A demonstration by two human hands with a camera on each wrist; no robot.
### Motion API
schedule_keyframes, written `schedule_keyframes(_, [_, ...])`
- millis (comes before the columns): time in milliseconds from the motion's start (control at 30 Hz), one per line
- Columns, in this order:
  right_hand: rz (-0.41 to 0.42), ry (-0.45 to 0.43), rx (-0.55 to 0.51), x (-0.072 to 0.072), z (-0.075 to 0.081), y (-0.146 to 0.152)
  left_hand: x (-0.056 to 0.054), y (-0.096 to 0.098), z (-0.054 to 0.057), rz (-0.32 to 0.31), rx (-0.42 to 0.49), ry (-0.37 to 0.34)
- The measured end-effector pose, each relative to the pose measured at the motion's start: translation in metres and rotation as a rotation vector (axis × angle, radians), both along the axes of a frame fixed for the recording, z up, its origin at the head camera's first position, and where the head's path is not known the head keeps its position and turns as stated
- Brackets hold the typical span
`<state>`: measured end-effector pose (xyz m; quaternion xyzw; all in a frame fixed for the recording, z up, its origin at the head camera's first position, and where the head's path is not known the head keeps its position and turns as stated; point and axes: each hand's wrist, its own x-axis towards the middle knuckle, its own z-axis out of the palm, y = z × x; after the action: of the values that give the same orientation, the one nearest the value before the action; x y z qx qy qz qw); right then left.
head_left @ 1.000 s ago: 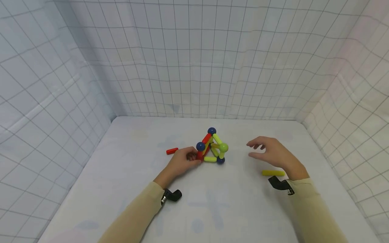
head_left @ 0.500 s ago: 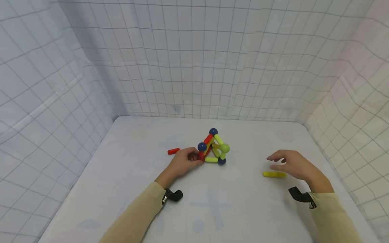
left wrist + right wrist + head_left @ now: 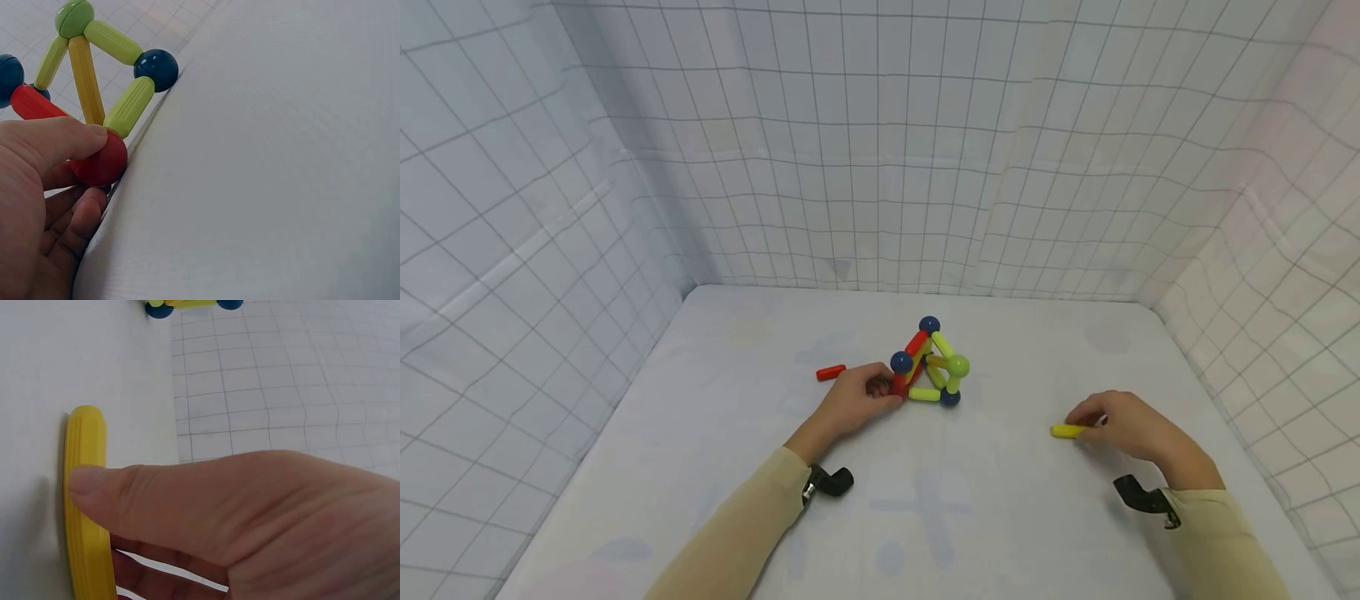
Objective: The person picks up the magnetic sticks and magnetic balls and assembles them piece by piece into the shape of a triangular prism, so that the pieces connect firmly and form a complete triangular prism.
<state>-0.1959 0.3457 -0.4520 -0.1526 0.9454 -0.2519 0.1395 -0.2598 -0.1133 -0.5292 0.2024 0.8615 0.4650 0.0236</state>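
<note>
A frame of coloured rods and balls (image 3: 925, 394) stands on the table, with blue balls, a lime-green ball and a red ball at its corners. My left hand (image 3: 852, 402) holds the frame's red ball (image 3: 103, 161) at its near left corner; in the left wrist view the thumb lies over this ball and the fingers curl beneath. To the right, my right hand (image 3: 1131, 427) grips a yellow rod (image 3: 1066, 431) lying on the table. In the right wrist view the thumb presses on the yellow rod (image 3: 87, 506), and the other fingers are behind it, partly hidden.
A loose red rod (image 3: 831, 372) lies on the white table (image 3: 985, 517), just left of my left hand. Grid-patterned cloth walls (image 3: 880, 167) enclose the table at the back and both sides. A black camera mount sits on each wrist.
My right hand has moved right and down from beside the frame to the yellow rod and taken hold of it. The left hand stays at the red ball.
</note>
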Motion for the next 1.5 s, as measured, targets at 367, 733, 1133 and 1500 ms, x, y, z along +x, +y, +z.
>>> schedule_keyframes(367, [-0.038, -0.005, 0.018, -0.001, -0.005, -0.001, 0.000, 0.000, 0.001, -0.002, -0.004, 0.000])
schedule_keyframes(733, [-0.024, -0.039, 0.005, -0.005, -0.011, -0.006, 0.001, 0.001, 0.002, -0.004, 0.004, -0.004])
schedule_keyframes(1133, [-0.039, -0.031, -0.003, -0.004, -0.011, -0.012, 0.002, 0.000, 0.002, -0.004, 0.000, -0.006])
schedule_keyframes(1500, [-0.022, -0.024, 0.004, -0.005, -0.012, -0.017, 0.002, 0.000, 0.003, 0.000, 0.004, -0.012])
